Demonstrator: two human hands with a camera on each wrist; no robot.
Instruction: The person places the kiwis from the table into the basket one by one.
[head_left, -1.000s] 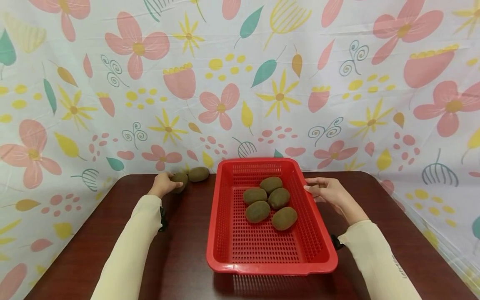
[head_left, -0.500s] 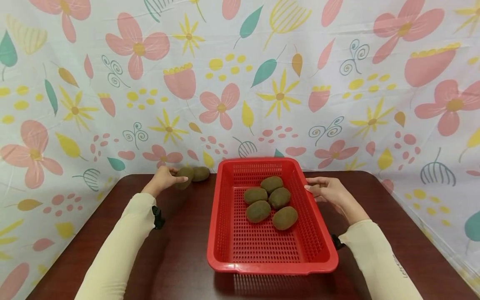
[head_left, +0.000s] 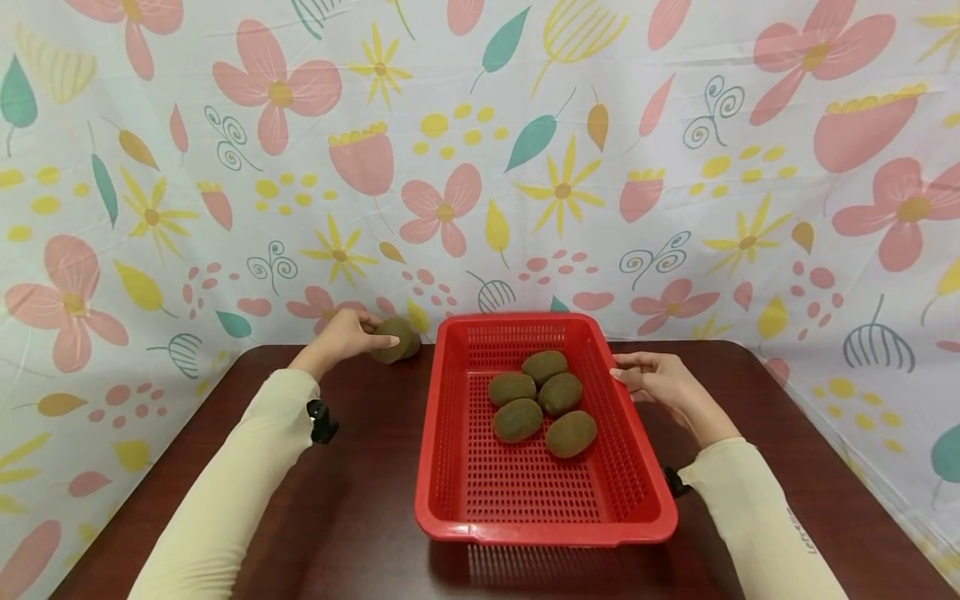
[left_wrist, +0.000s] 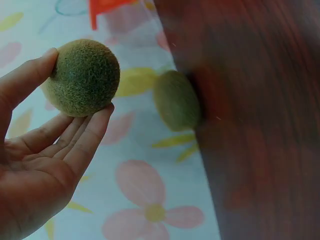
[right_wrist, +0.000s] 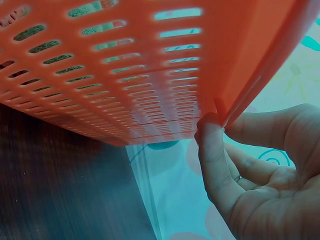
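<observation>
My left hand (head_left: 343, 340) pinches a brown fuzzy kiwi (left_wrist: 82, 77) between thumb and fingertips, raised above the table's back left. Behind it a second kiwi (left_wrist: 176, 101) lies at the table's back edge, mostly covered by the held one in the head view. A red perforated plastic basket (head_left: 442, 433) stands in the middle, with several kiwis (head_left: 517, 421) grouped inside toward its back and right. My right hand (head_left: 660, 387) pinches the basket's right rim between thumb and fingers, the thumb over the lip in the right wrist view (right_wrist: 260, 165).
The dark brown wooden table (head_left: 360, 500) carries the basket. A white cloth (head_left: 480, 167) printed with flowers and leaves hangs right behind the table's back edge and along its sides.
My left hand has lifted the kiwi from the table and carried it up and to the right, past the kiwi behind. My right hand stays on the basket's rim.
</observation>
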